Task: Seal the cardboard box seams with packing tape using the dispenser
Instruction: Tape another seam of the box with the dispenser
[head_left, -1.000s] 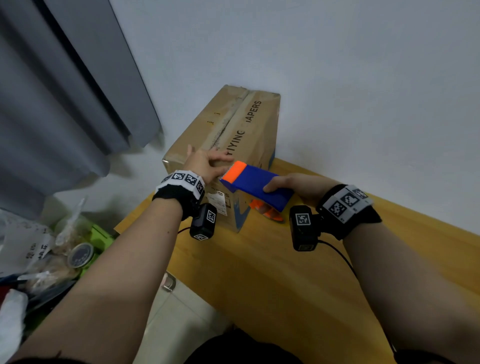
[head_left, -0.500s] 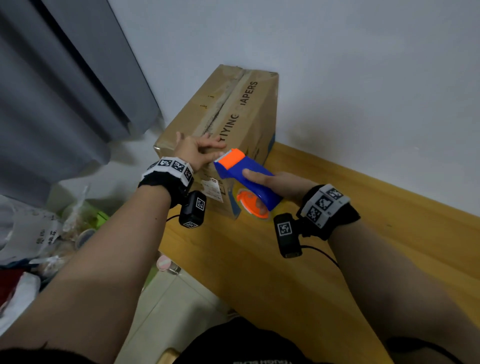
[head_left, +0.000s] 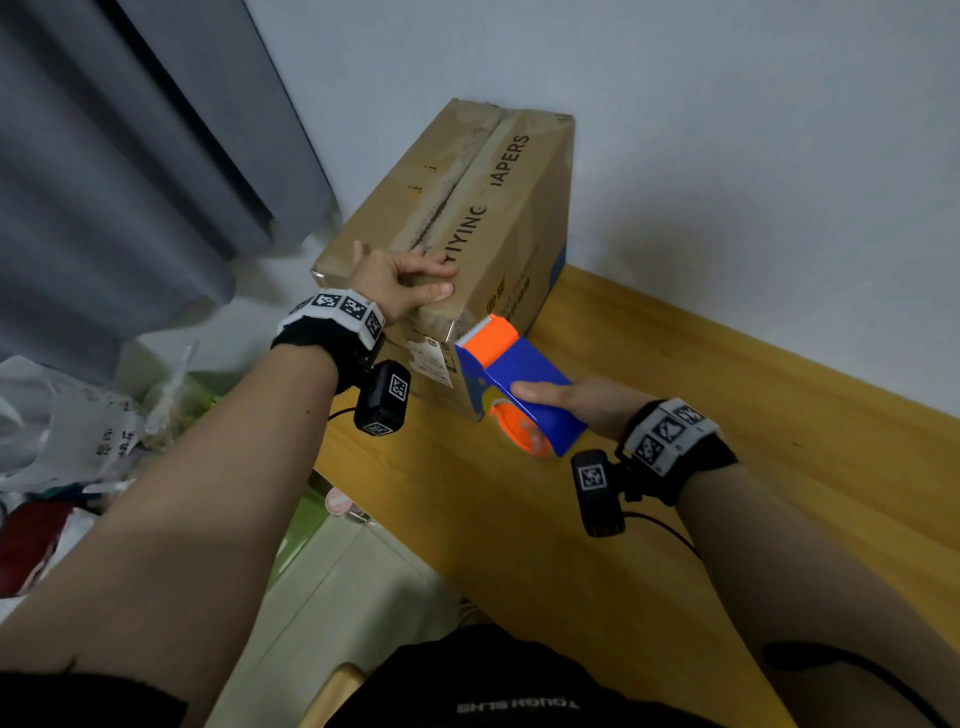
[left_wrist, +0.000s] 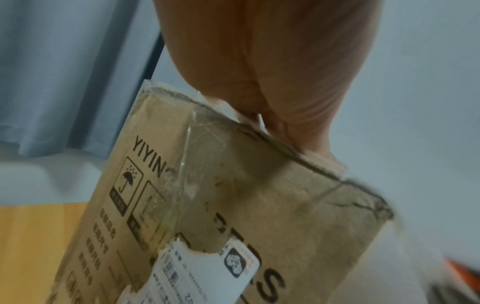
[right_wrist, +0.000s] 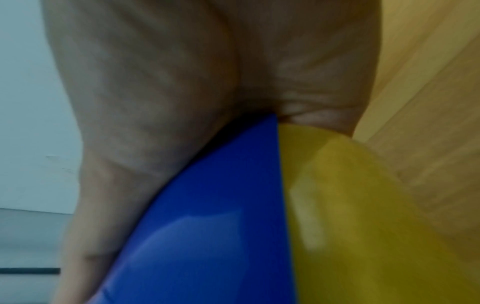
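1. Box (head_left: 483, 208) sits on wooden table (head_left: 753, 415) at its far-left corner, against the wall, long top seam running away from the person. Seam looks rough — no fresh tape visible along it, though clear tape shows on the near end face in the left wrist view.
2. Left hand (head_left: 400, 278) is on the near top edge of the box, fingers laid over the top, thumb along the edge — pressing/steadying, not gripping anything.
3. Right hand (head_left: 576, 402) is wrapped round the blue tape dispenser (head_left: 519, 384); its orange toothed end points at the near end face just below the top edge, v. close. Can't tell if a tape strip bridges it to the box.
4. Step, imo: anchor tape on the end face, then pull over the edge and along the seam.
5. To do it well: keep blade end flat to the cardboard, centre on seam, steady tension, left hand holds flaps down and stays clear of the teeth.
6. Pose: both forearms reach fwd, right wrist low near the table, left wrist higher at the box top.
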